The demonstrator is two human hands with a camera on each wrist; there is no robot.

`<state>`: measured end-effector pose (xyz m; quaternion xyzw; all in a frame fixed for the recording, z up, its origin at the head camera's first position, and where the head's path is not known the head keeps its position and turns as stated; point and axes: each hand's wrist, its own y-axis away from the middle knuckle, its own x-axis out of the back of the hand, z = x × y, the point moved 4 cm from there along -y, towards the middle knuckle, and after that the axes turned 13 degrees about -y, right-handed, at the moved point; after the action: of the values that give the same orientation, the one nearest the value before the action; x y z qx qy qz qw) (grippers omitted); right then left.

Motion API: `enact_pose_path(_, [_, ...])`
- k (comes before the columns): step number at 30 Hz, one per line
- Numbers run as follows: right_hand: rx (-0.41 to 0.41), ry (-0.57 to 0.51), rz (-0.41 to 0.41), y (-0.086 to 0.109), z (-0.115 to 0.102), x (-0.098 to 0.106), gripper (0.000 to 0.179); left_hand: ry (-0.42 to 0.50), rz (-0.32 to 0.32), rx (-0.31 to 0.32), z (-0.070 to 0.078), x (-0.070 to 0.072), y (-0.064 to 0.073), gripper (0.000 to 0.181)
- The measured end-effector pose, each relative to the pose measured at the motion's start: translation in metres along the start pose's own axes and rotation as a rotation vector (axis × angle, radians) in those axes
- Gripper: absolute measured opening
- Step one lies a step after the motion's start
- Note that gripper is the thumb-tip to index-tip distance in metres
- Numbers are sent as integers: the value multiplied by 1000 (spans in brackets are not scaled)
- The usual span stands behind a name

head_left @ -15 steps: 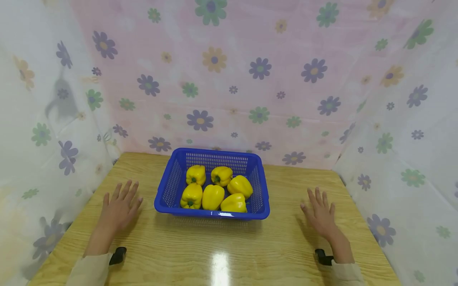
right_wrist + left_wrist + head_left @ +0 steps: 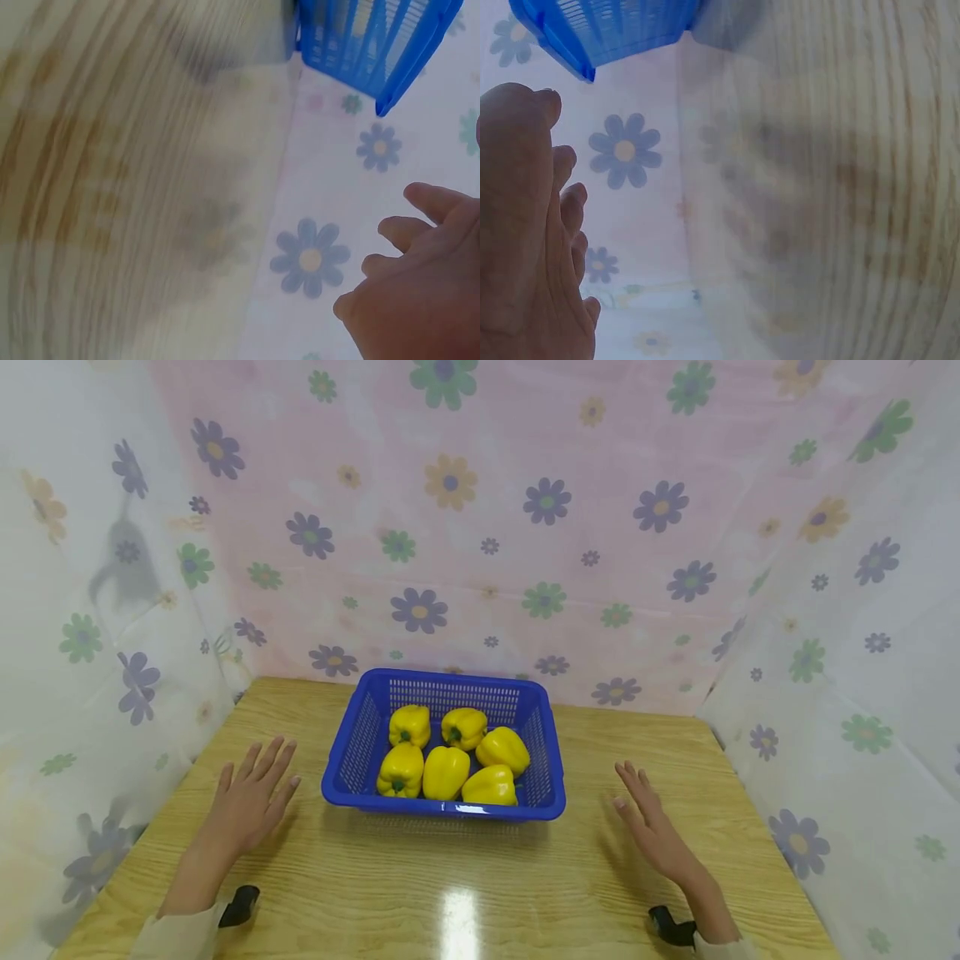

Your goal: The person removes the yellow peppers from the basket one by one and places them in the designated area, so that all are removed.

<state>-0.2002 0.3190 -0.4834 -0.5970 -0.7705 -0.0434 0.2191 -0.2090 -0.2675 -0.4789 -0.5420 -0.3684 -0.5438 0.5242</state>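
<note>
A blue plastic basket (image 2: 442, 810) with slotted walls stands on the wooden table, holding several yellow bell peppers (image 2: 447, 773). To its left, my left hand (image 2: 243, 806) hovers over the table with fingers spread and nothing held. On the other side, my right hand (image 2: 656, 835) is also raised above the wood, its fingers straight and its palm turned toward the basket. Both wrist views show the hands apart from the basket, whose corner appears at the top of the left wrist view (image 2: 615, 30) and right wrist view.
The glossy wooden table (image 2: 525, 893) ends at a flower-printed curtain (image 2: 487, 568) behind the basket, with similar sheets on the left and right. A black wrist device (image 2: 240, 906) sits below the left hand, another (image 2: 670, 928) below the right.
My right hand has moved left toward the basket and turned so that its palm faces inward. My left hand has shifted only slightly. The basket and peppers rest where they were.
</note>
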Motion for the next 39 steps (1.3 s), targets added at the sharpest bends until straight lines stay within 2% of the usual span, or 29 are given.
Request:
enact_pose_path(10, [3, -76, -75, -1, -24, -20, 58, 79, 14, -76, 26, 22, -2, 59])
enact_pose_path(15, [28, -113, -111, -5, -38, -27, 57, 84, 26, -115, 42, 34, -5, 60])
enact_pose_path(19, [52, -127, -138, -10, -50, -32, 57, 84, 11, -134, 54, 40, -8, 61])
enact_pose_path(28, [156, -153, -165, -34, -68, -35, 54, 104, -29, -141, 66, 29, -19, 62])
enact_pose_path(39, [131, -135, -214, -69, -87, -41, 52, 72, -30, -150, 78, 21, -30, 62])
